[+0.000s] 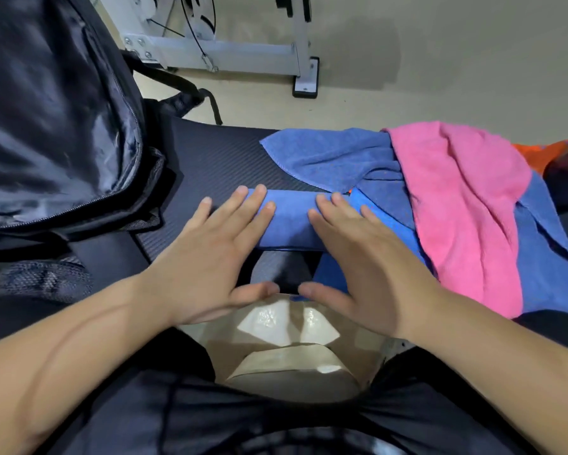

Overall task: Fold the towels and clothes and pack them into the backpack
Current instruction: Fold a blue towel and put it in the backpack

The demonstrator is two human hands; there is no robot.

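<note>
A small folded blue towel lies on the dark table near its front edge. My left hand presses flat on the towel's left end with straight, spread fingers. Flat on the right end lies my right hand, fingers straight too. The black backpack stands open at the left, its zipper edge facing the towel. To the right lies a heap of cloth: a loose blue towel, a pink towel over it, and a bit of orange fabric behind.
A white metal frame with a cable stands on the beige floor beyond the table. A backpack strap hangs off the far edge. Below the table edge my dark clothing and the pale floor show.
</note>
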